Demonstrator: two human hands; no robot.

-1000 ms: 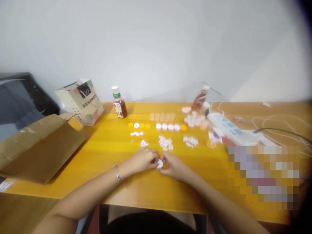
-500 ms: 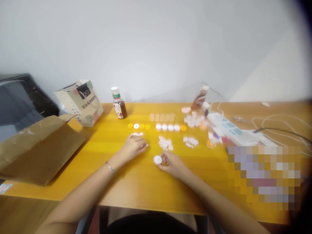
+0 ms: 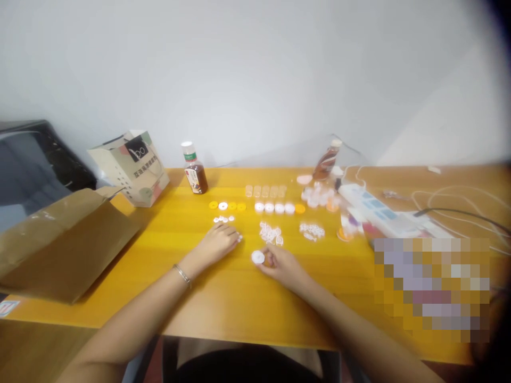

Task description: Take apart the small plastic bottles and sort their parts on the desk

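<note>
A round white disc (image 3: 257, 257) with a small mark at its centre is pinched in the fingertips of my right hand (image 3: 284, 266), held over the table. To its left, my left hand (image 3: 219, 242) is closed, palm down, with a small white piece (image 3: 239, 238) at its fingertips; the piece is too blurred to name. Just beyond that hand lies a short row of small white pieces (image 3: 225, 219). A pile of white ring-like parts (image 3: 270, 233) sits past my right hand, and a second pile of small white parts (image 3: 312, 231) is farther right.
Behind are yellow and white discs (image 3: 232, 206), white round pieces (image 3: 274, 208) and clear cups (image 3: 265, 191). Two drink bottles (image 3: 196, 175) (image 3: 328, 161) stand at the back. A paper bag (image 3: 133, 167) and cardboard box (image 3: 72, 239) flank the left; a power strip (image 3: 375, 210) with cables lies right.
My left hand has shifted slightly left and down, uncovering more of the row of small white pieces. The disc in my right hand has risen a little in view.
</note>
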